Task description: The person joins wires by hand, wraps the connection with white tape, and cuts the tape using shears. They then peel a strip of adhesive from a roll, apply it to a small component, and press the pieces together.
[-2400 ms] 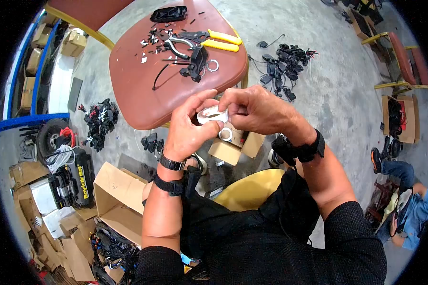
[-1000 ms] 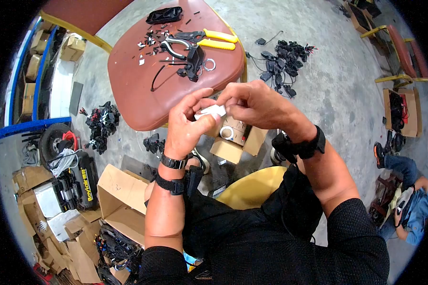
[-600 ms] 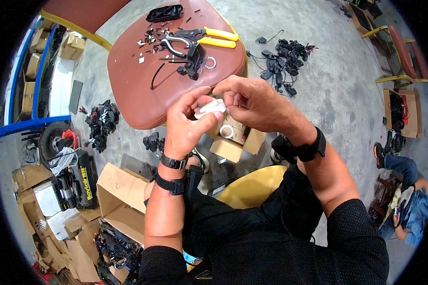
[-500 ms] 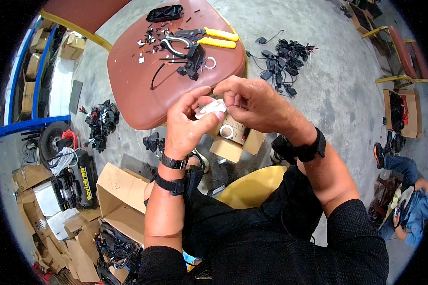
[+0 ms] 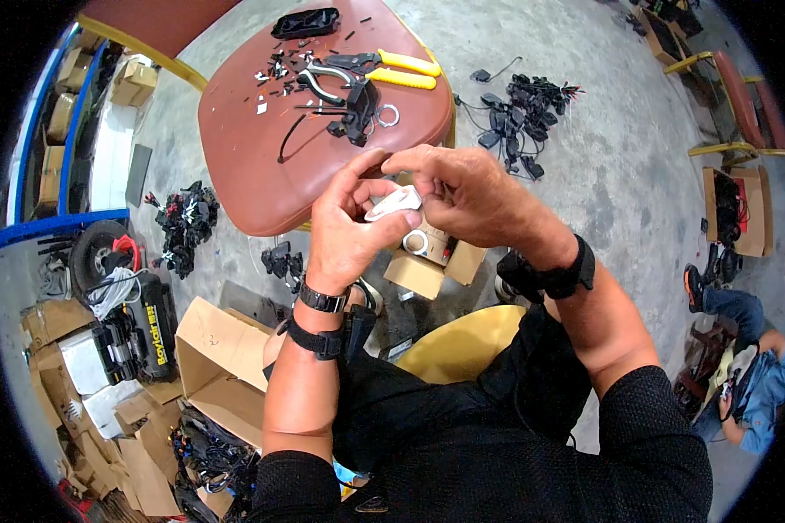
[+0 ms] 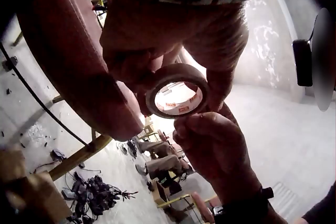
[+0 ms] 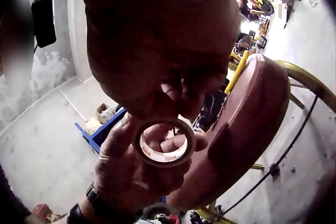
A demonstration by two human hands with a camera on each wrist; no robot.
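Gripping a white, ring-shaped tape roll [image 5: 398, 202] between thumb and fingers, our left hand [image 5: 344, 225] points its foreshortened oval rightward to our right hand [image 5: 473, 193], whose curled fingers lie at that end; whether they pinch it, we cannot tell.

Yellow lettering [image 5: 160, 336], apparently "Boylair", on black case [image 5: 153, 349]

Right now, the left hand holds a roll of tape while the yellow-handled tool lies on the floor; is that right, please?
Not quite: the head view shows the yellow-handled tool on the chair seat; the left hand does hold the roll of tape.
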